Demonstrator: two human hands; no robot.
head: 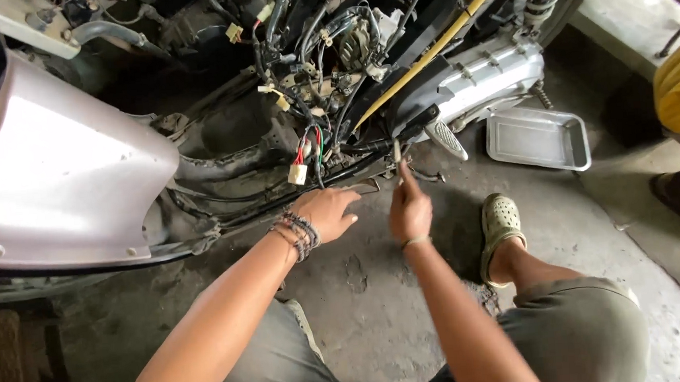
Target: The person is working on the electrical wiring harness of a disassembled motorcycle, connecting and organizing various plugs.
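Down low beside a stripped scooter (332, 80), the right hand (410, 210) is closed around a thin metal tool (397, 157), pointing it up toward the underside of the frame just left of the ribbed footpeg (446, 138), a grip that suits reaching into that tight spot. The left hand (327, 213), wrist wrapped in beaded bracelets (299, 234), rests with fingers loosely curled and empty against the lower frame rail (293, 198), seemingly to steady it. Farther right, a shallow steel tray (538, 138) lies on the concrete floor (380, 308) within reach, beyond the green clog (499, 224).
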